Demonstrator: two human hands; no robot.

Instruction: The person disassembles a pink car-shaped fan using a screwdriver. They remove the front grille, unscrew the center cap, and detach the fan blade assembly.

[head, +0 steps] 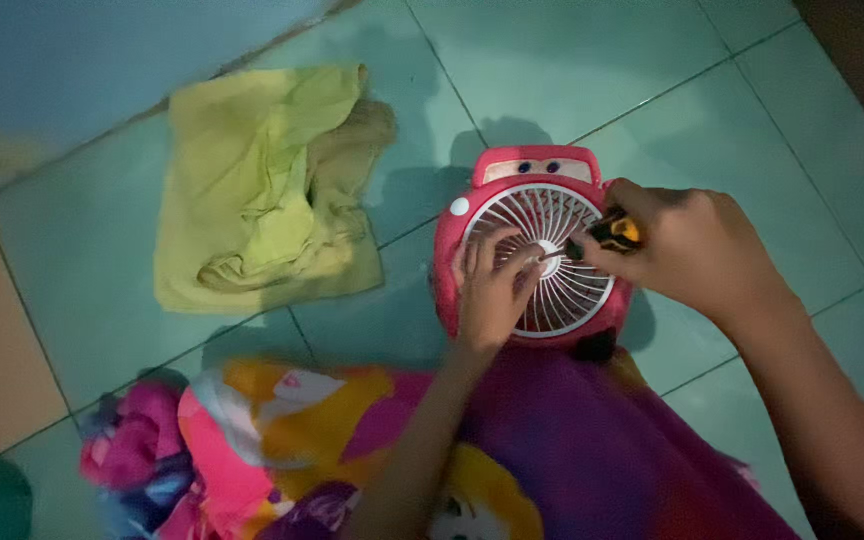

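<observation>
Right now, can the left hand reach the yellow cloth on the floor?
Probably yes. The left hand rests on the red fan, and only bare floor tiles lie between it and the yellow cloth.

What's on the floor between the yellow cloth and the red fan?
Nothing: in the head view only bare green floor tile separates the yellow cloth from the red fan.

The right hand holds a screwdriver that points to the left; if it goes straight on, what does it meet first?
Probably the white hub of the fan grille, then the left hand's fingers. Depth is unclear.
</observation>
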